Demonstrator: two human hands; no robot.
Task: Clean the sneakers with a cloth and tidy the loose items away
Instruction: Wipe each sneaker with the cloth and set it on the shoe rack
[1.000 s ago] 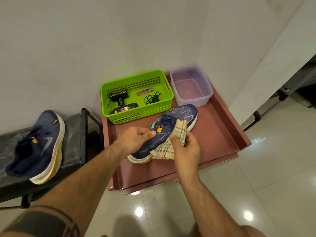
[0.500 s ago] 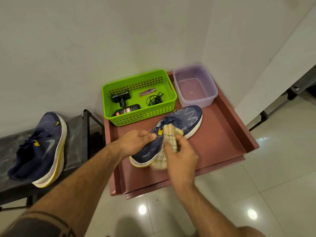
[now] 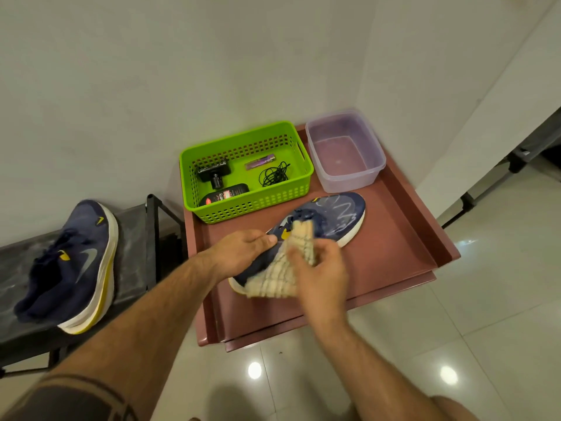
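compared with half a second ago, the right hand (image 3: 318,270) has slid a little toward the heel of the sneaker (image 3: 331,218), and the cloth (image 3: 288,268) now hangs lower over the heel side; one second ago the cloth lay more flat and wider on the shoe. the left hand (image 3: 243,253) stays closed on the rear part of the same sneaker, thumb on top. the right hand is clamped on the cloth and presses it on the shoe's side. the shoe lies on the tray (image 3: 394,256), under both hands, toe pointing away from them.

counted: two sneakers, one under the hands and a second sneaker (image 3: 73,265) far to the left of the left hand on a dark rack (image 3: 133,262). one cloth. one green basket (image 3: 246,165) just beyond the left hand, with four loose items in it. one clear tub (image 3: 346,153) beyond the right hand.
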